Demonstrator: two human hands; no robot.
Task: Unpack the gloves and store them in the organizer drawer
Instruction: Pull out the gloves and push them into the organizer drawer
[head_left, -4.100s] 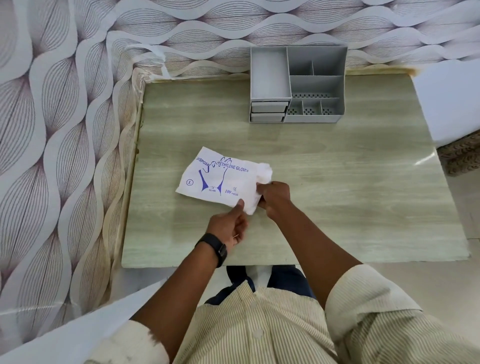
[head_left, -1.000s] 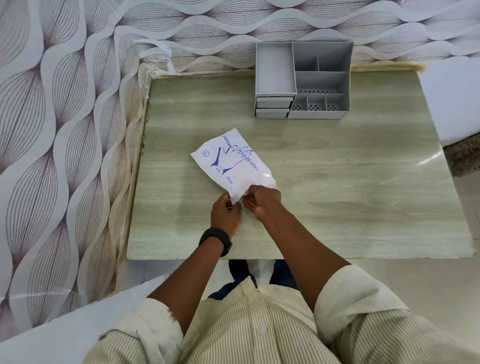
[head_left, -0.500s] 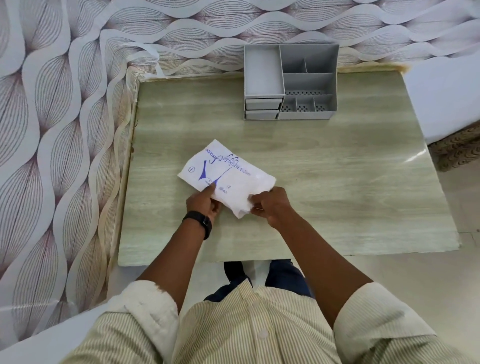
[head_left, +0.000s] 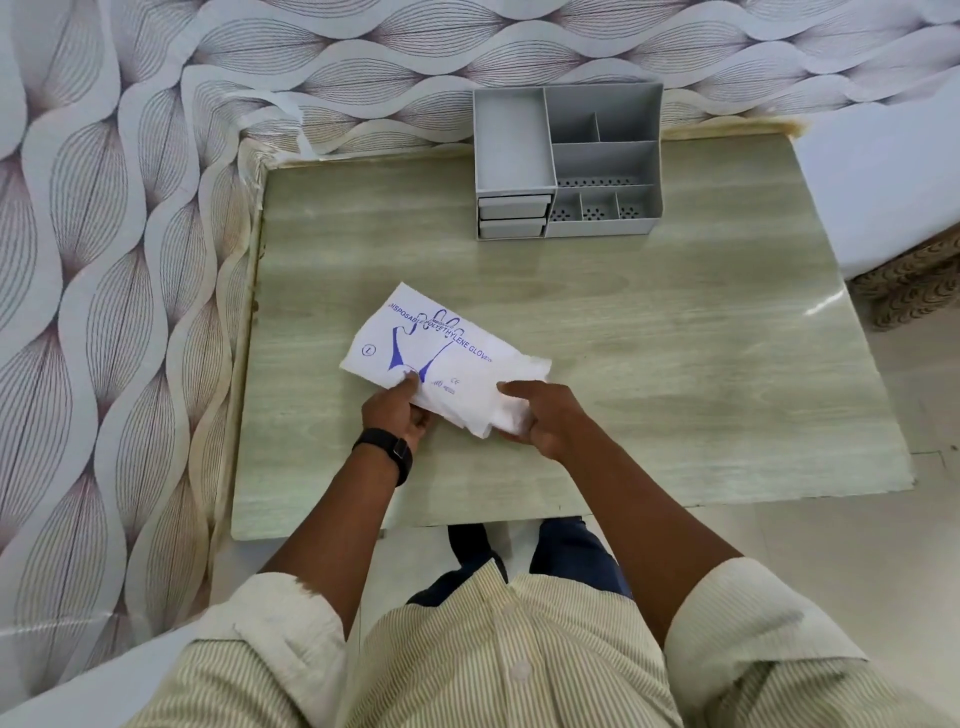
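Glove packet (head_left: 457, 358) on or just above table (head_left: 701, 374), well in front of organizer (head_left: 602, 111), left hand (head_left: 396, 415) pinching side away from organizer, right hand (head_left: 543, 418) gripping crumpled end, organizer drawers (head_left: 514, 207) closed.

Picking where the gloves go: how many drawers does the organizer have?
2: upper drawer and lower drawer, stacked front left in the organizer, both closed. None seem hidden.

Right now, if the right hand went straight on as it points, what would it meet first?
The glove packet that the right hand grips; beyond it, probably the left hand, though depth is unclear.
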